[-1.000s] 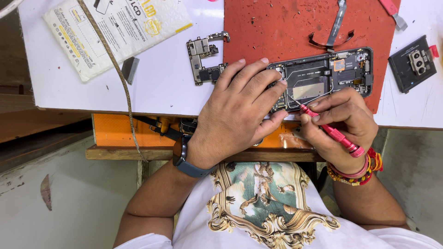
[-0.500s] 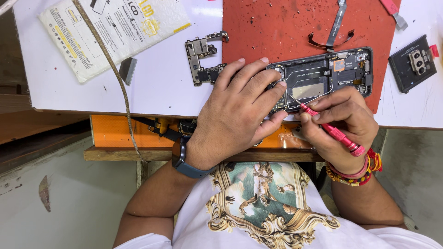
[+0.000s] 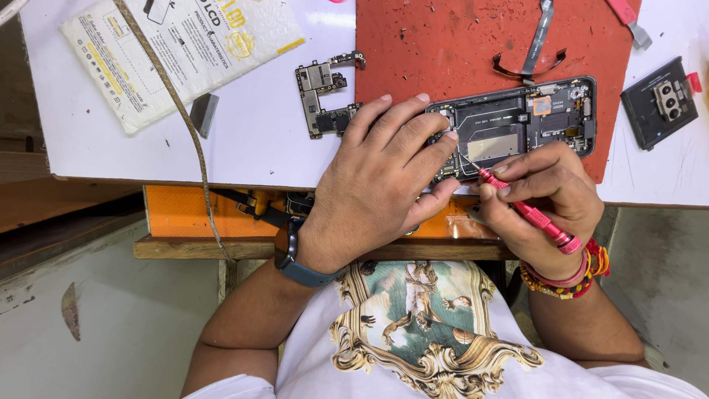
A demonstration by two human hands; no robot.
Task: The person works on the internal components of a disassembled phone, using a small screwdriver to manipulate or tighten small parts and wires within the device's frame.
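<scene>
While the left hand [image 3: 384, 185] presses flat on the opened black phone body [image 3: 517, 125], the right hand [image 3: 546, 192] pinches a slim red screwdriver [image 3: 526, 210]; keep it upright (tiny screws strip easily).

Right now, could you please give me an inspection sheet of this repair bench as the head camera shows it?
Surface: white bench top with a red work mat, speckled with debris.
Job's things: opened phone on the mat, internals exposed; red screwdriver, tip on the phone's lower edge.
Clutter: loose circuit board, printed bubble pouch, small grey piece, camera module cover, red tool at top right.
Hands: left hand presses the phone down; right hand grips the screwdriver.
Cables: flat flex strip on the mat; braided cord across the bench.
Surroundings: orange shelf under the bench; pale floor.
</scene>
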